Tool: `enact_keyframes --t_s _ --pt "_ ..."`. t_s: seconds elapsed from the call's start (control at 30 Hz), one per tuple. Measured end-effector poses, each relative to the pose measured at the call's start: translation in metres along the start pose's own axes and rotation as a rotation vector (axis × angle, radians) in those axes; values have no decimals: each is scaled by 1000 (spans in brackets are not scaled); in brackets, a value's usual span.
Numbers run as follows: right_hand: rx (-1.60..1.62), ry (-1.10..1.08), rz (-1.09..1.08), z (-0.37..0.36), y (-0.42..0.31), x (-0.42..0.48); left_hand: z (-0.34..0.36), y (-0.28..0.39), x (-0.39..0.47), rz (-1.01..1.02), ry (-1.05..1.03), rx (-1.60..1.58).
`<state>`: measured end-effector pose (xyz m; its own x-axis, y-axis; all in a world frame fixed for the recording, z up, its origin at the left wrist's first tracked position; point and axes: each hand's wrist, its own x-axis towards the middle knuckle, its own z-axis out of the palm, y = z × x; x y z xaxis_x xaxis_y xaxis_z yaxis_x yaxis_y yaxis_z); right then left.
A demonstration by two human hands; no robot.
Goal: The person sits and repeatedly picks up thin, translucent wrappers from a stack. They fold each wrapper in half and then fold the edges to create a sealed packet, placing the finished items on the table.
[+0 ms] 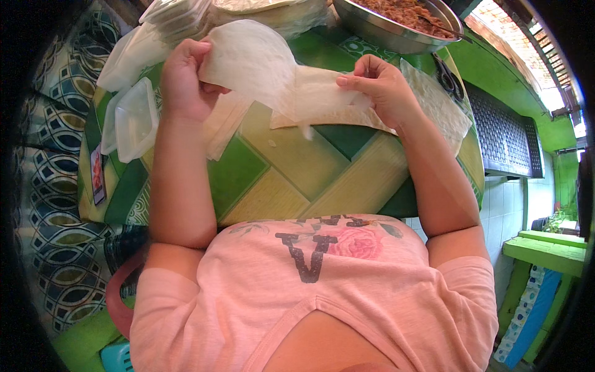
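My left hand (pixel 188 81) grips the left edge of a thin, pale round wrapper sheet (pixel 251 60), raised over the table. My right hand (pixel 383 88) pinches a thin sheet at its right side between thumb and fingers; whether this is the same sheet or one stuck to it, I cannot tell. Beneath the hands lies a curved strip of wrapper (pixel 344 117). A stack of cut wrapper pieces (pixel 225 123) rests beside my left wrist. More wrapper sheets (pixel 437 102) lie right of my right hand. Small scraps sit under the raised sheet.
A steel basin (pixel 395 39) of reddish-brown filling with a spoon stands at the back right, near black scissors (pixel 447 79). Plastic containers (pixel 135 121) and a phone (pixel 98 174) are on the left. Wrapped sheets (pixel 297 18) lie at the back of the patterned table (pixel 297 172).
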<state>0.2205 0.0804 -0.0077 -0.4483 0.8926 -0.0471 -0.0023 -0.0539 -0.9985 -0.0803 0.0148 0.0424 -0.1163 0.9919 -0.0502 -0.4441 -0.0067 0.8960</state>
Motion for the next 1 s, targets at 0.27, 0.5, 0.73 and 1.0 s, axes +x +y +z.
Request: enact_keyframes --t_s 0.27,0.5,0.73,1.0 --pt "180 161 -69 -1 5 5 10 -17 -1 109 -71 -218" --pt "288 423 -246 -14 -3 8 -10 -6 5 292 -325 -641" --pt "-106 75 -221 -2 -16 -5 27 -35 4 340 -52 350" --pt "270 -292 -297 6 -32 -24 52 -101 -1 535 -519 1182"
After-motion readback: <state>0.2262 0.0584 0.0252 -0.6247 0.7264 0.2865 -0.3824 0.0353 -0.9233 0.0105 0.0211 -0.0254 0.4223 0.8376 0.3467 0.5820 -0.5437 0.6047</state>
